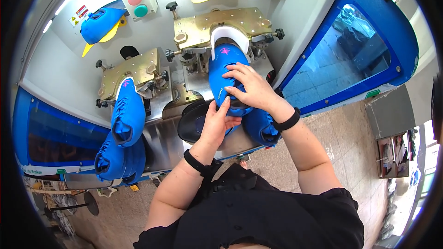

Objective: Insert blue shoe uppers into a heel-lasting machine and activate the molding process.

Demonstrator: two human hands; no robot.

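Note:
A blue shoe upper (220, 74) with a small pink mark lies in front of me, its toe end under the white curved rim (230, 33) of a brass-coloured clamp plate (207, 22). My left hand (216, 123) grips its near left edge, thumb and fingers closed on the material. Across its right side lies my right hand (251, 85), fingers bent over the opening and holding the upper. Parts of the shoe are hidden under both hands. Beneath the left hand is a black sole-shaped pad (190, 122).
At left, another blue upper (125, 115) sits in a second brass plate (134, 70), with more blue uppers (110, 159) below it. One blue upper (261, 127) lies under my right wrist. Red and green buttons (140, 10) are on the back wall. Blue-framed window panels (341, 50) flank the machine.

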